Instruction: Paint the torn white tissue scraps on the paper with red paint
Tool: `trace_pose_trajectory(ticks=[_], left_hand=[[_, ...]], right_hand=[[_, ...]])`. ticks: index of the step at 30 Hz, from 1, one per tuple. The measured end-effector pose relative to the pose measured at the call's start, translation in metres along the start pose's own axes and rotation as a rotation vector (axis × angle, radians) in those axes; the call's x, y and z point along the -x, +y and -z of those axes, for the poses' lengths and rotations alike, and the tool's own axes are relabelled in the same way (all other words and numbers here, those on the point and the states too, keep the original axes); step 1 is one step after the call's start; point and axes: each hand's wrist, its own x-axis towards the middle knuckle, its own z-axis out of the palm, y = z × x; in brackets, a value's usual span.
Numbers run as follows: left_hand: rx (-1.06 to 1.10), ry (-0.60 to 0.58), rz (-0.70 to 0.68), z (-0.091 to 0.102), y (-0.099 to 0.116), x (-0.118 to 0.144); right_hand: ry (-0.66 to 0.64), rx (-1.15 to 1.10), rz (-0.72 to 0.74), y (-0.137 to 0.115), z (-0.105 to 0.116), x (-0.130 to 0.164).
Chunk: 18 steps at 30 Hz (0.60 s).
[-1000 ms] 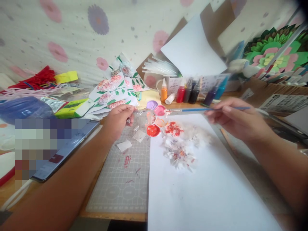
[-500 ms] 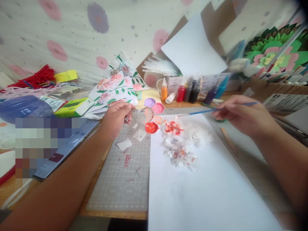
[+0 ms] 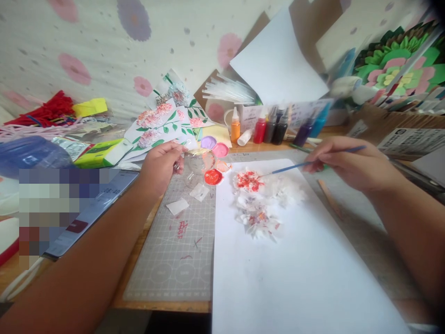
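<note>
My right hand is closed around a blue-handled paintbrush, whose tip rests at a crumpled white tissue flower daubed with red. Beside that bloom lies a plain white tissue flower, and below it one with orange and purple dabs. All are on a white sheet of paper. On the left, my left hand pinches the edge of a clear plastic paint palette. Its round wells hold lilac, pink, peach and red paint.
A grey cutting mat lies under the paper, with white scraps on it. Paint bottles line the back. Painted flower pictures lean behind my left hand. A phone lies left, a cardboard box right.
The brush tip has come down from beside the palette onto the red-daubed flower. My left hand and the palette have shifted slightly left, and the whole view has moved a little.
</note>
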Motion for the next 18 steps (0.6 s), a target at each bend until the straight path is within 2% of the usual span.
trace_pose_trajectory(ticks=[6, 13, 18], left_hand=[[-0.006, -0.004, -0.005, 0.001, 0.000, 0.000], [0.006, -0.027, -0.003, 0.001, 0.001, 0.001], [0.016, -0.020, -0.010, 0.000, 0.001, 0.000]], right_hand=[[0.046, -0.017, 0.021, -0.005, 0.000, 0.001], [0.164, -0.092, 0.093, -0.008, -0.003, 0.003], [0.099, -0.035, 0.085, -0.004, -0.010, 0.002]])
